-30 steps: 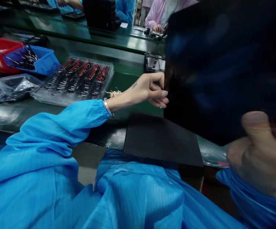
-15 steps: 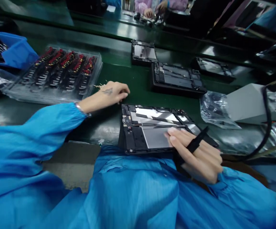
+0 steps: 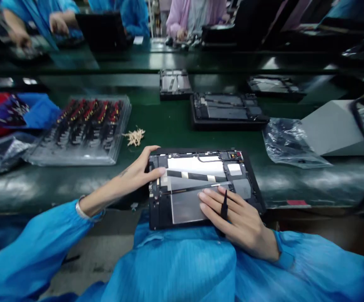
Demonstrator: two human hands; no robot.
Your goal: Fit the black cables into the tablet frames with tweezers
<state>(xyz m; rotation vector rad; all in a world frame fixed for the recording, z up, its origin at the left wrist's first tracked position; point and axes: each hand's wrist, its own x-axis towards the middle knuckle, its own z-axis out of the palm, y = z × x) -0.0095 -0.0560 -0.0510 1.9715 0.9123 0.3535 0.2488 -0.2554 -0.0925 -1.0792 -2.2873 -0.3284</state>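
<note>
An opened tablet chassis (image 3: 197,167) lies face down at the near edge of the green bench, its inner boards and silver panels showing. My left hand (image 3: 140,172) grips its left edge, thumb on the frame. My right hand (image 3: 235,216) rests flat on the lower right silver panel, with a thin black tool (image 3: 224,207) held between the fingers. Both arms wear blue sleeves.
A clear tray of red-and-black parts (image 3: 84,126) sits at the left, beside a blue bin (image 3: 33,111). Two more open tablets (image 3: 226,111) (image 3: 174,84) lie farther back. A plastic bag (image 3: 289,140) and a grey box (image 3: 333,128) are at the right. Other people work across the bench.
A dark panel that filled the right side is gone. The tablet now lies flat, my left hand has moved onto its left edge, and my right hand presses on it.
</note>
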